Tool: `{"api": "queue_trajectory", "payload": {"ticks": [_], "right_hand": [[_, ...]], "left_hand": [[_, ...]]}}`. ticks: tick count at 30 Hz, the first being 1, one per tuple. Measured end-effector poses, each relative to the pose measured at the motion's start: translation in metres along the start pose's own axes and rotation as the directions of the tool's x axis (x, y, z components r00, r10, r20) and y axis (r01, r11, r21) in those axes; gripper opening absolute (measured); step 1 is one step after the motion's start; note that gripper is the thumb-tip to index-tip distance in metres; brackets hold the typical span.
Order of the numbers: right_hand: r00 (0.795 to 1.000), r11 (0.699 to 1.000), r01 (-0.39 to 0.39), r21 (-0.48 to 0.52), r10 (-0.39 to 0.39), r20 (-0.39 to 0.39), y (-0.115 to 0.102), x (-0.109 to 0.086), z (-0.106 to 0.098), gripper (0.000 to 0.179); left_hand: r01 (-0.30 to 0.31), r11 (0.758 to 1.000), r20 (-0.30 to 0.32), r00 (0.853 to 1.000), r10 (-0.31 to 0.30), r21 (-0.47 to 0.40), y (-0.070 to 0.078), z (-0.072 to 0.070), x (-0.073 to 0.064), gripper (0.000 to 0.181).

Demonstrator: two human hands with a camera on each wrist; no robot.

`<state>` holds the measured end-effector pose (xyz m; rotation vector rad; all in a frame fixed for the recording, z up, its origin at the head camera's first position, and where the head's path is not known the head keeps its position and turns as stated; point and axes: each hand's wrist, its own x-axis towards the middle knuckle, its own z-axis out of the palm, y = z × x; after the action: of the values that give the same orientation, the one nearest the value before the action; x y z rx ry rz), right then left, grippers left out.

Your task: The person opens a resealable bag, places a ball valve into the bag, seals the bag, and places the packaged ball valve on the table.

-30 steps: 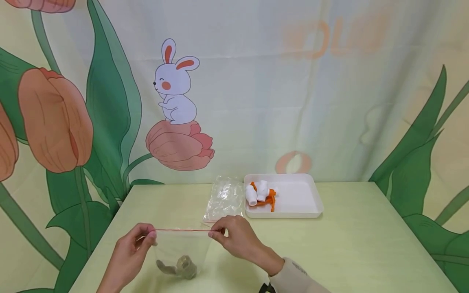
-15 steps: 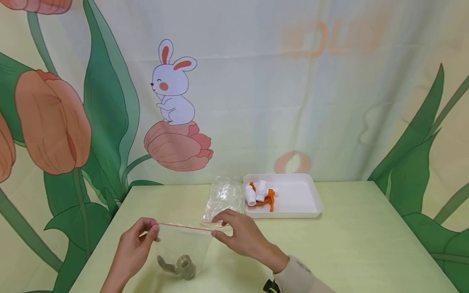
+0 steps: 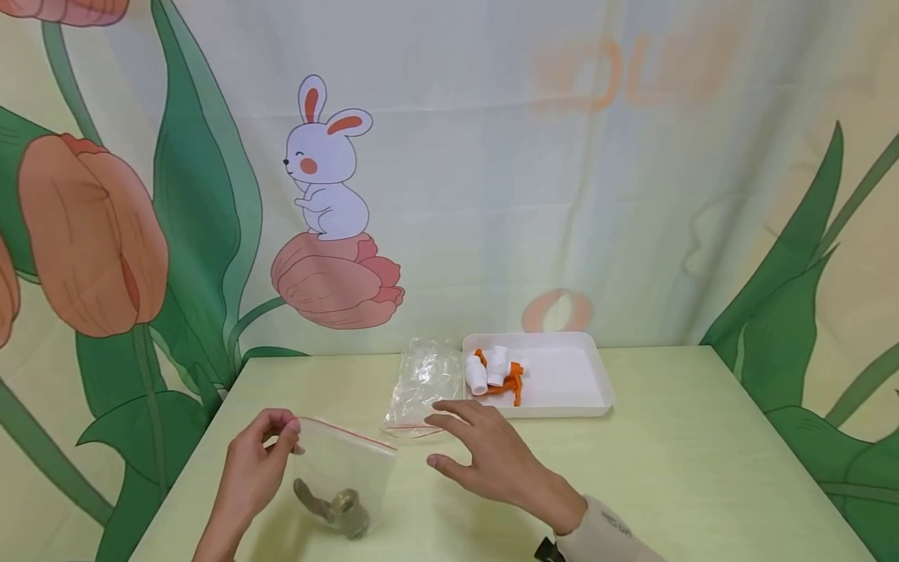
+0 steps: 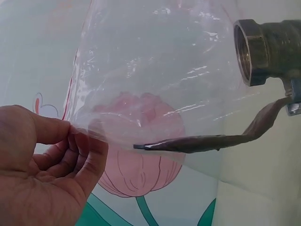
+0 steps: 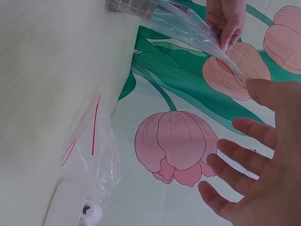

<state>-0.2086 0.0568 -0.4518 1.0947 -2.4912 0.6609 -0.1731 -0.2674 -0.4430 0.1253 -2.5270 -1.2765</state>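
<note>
As a metal valve (image 3: 351, 515) sits low inside a clear zip bag (image 3: 344, 460) over the near-left tabletop (image 3: 667, 460), the left hand (image 3: 254, 464) pinches the bag's corner; the right hand (image 3: 495, 460), fingers spread, is free, near another bag (image 3: 424, 382) beside a white tray (image 3: 565, 381) of parts (image 3: 497, 365).

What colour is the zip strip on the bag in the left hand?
Red; the zip strip shows best in the head view.

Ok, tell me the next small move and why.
Probably have the left hand lay the red-edged bag down on the table: it pinches the bag near one corner, the metal fitting is inside, and the right hand is open and apart from the bag. Whether the bag is sealed, I can't tell.
</note>
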Motion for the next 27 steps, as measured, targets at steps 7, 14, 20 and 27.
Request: {"api": "queue_trajectory", "payload": {"ticks": [7,14,20,27], "right_hand": [[1.000,1.000,0.014,-0.021,-0.014,-0.023,0.005,-0.009,-0.008,0.042],[0.999,0.998,0.023,-0.065,-0.026,-0.043,0.011,-0.015,-0.012,0.042],[0.999,0.997,0.016,-0.082,-0.020,-0.046,0.013,-0.022,-0.020,0.044],[0.996,0.994,0.026,-0.107,-0.034,-0.078,0.018,-0.028,-0.024,0.045]], "left_hand": [[0.023,1.000,-0.046,0.999,-0.023,-0.001,-0.011,0.004,0.012,0.017],[0.038,0.999,-0.063,0.997,-0.038,0.001,-0.022,0.006,0.021,0.020],[0.046,0.999,-0.078,0.996,-0.045,0.012,-0.029,0.009,0.027,0.020],[0.062,0.998,-0.079,0.995,-0.062,-0.003,-0.035,0.014,0.029,0.019]]}}
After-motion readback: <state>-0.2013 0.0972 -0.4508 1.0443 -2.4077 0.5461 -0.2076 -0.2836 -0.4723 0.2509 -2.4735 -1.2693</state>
